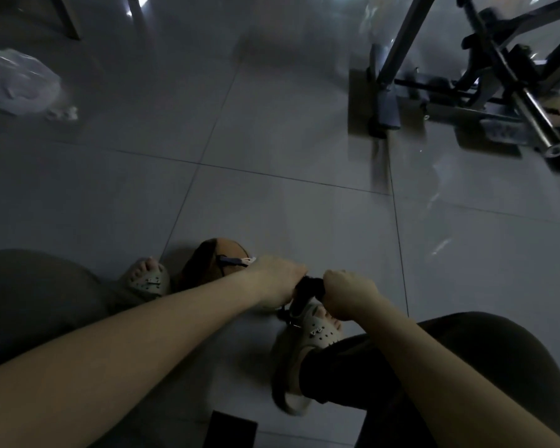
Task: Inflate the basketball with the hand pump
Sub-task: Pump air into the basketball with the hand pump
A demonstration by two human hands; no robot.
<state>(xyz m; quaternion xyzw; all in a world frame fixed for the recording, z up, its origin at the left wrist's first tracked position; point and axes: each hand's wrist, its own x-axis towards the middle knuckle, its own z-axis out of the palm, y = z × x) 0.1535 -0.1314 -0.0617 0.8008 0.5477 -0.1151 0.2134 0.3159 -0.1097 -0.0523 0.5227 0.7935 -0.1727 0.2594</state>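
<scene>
Left hand: we see its fingers curled round the left end of the black pump handle.
Right hand: fingers wrapped round the handle's right end in a fist.
Basketball: brown, on the tiled floor, just beyond our left hand, beside the left sandal, partly hidden by the wrist.
Right sandal: directly under the hands.
Surroundings: metal exercise frame far right, crumpled plastic bag far left.
</scene>
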